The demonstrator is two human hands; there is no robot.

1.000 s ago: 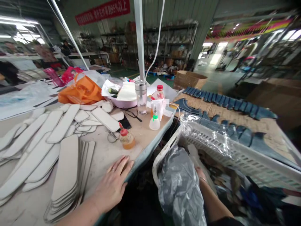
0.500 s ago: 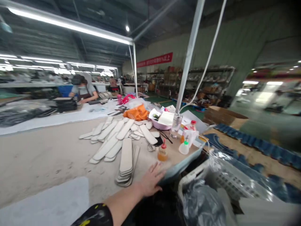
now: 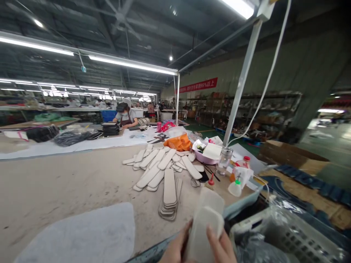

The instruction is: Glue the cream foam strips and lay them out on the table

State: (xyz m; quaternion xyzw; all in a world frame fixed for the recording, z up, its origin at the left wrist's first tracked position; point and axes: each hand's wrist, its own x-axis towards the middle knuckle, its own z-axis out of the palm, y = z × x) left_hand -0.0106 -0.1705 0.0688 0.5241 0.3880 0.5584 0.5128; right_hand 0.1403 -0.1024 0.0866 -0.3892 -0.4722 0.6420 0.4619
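My left hand (image 3: 177, 245) is closed around the left side of a few pale, flat, round-ended pieces (image 3: 206, 215) held above the table's front edge. My right hand (image 3: 222, 245) grips the same pieces from the right, with fingers lying over their face. The lower ends of the pieces run out of view. Just beyond on the table lies a stack of similar long strips (image 3: 169, 190). Behind it spreads a loose heap of such strips (image 3: 156, 166). A red-tipped squeeze bottle (image 3: 211, 180) stands partly hidden behind the held pieces.
A green-capped white bottle (image 3: 236, 187), a clear jar (image 3: 225, 160) and a lilac basin (image 3: 204, 157) stand along the right side. A plastic crate (image 3: 296, 233) with bags is at lower right. A white sheet (image 3: 82, 233) lies front left. A co-worker (image 3: 126, 115) sits across the table.
My left hand has left the table edge near the squeeze bottle. Both hands now hold the pale pieces at the bottom. The view has turned left, shifting the scene rightward.
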